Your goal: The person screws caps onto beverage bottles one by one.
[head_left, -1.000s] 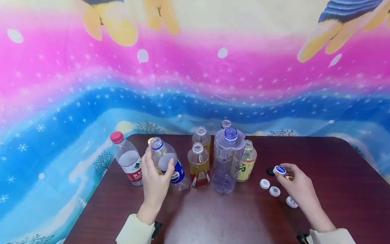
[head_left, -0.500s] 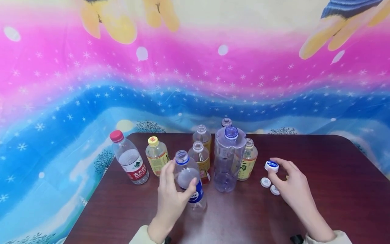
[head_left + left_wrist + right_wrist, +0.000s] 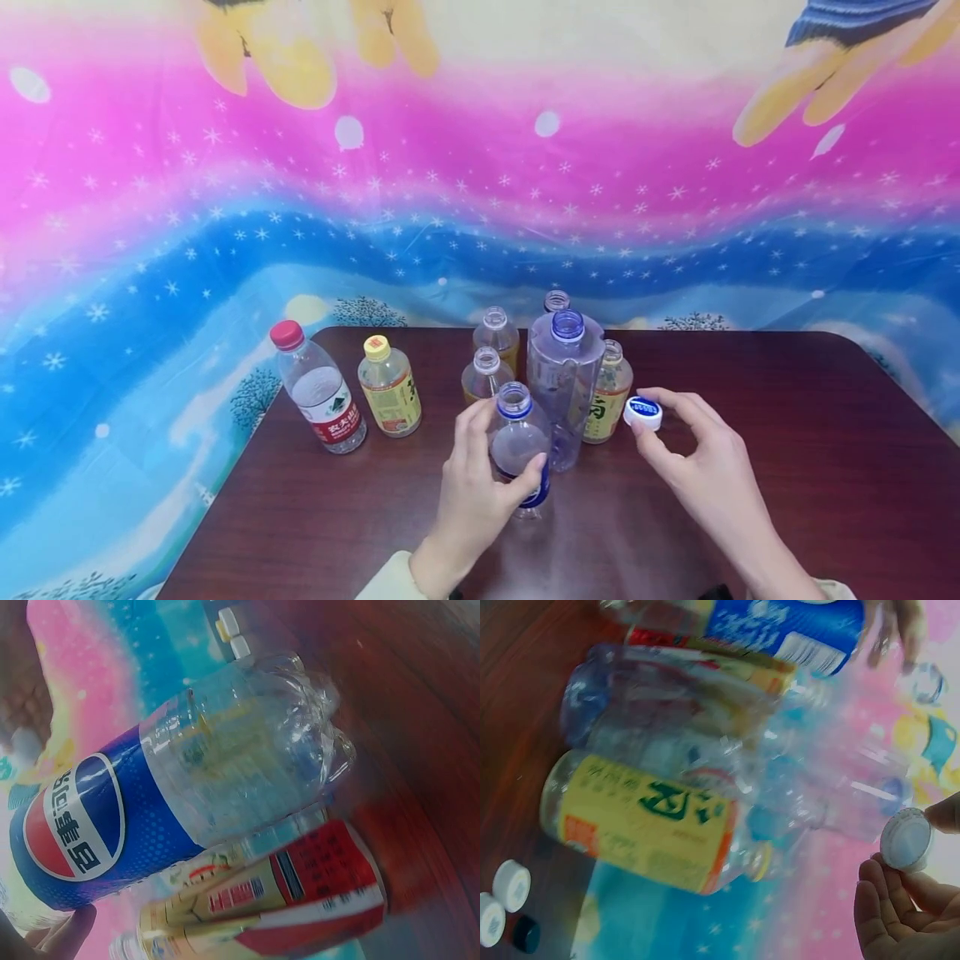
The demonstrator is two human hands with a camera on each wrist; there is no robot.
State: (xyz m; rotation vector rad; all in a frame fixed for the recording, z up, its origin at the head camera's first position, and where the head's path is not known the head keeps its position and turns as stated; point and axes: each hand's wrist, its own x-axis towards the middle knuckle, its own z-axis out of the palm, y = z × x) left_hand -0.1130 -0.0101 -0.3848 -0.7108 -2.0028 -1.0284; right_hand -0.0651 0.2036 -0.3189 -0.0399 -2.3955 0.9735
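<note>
My left hand [image 3: 480, 479] grips a clear, uncapped Pepsi bottle [image 3: 521, 440] around its upper part. The blue label with its round logo fills much of the left wrist view; only fingertips [image 3: 71, 936] show there. Between thumb and fingers my right hand [image 3: 708, 458] pinches a white bottle cap [image 3: 643, 413] with a blue printed top. It is held up to the right of the bottle, apart from it. The right wrist view shows the cap's pale hollow underside [image 3: 907, 841].
Behind the Pepsi bottle stand a large purple-tinted bottle [image 3: 564, 375] and several smaller uncapped ones, including a yellow-labelled bottle [image 3: 609, 396]. At left are a red-capped water bottle [image 3: 322, 392] and a yellow-capped bottle [image 3: 392, 392]. Loose white caps [image 3: 511, 885] and a black cap [image 3: 525, 934] lie on the table.
My left hand has brought the Pepsi bottle rightward and nearer, uncovering the yellow-capped bottle. My right hand has moved left with the white cap, away from where the loose caps lie.
</note>
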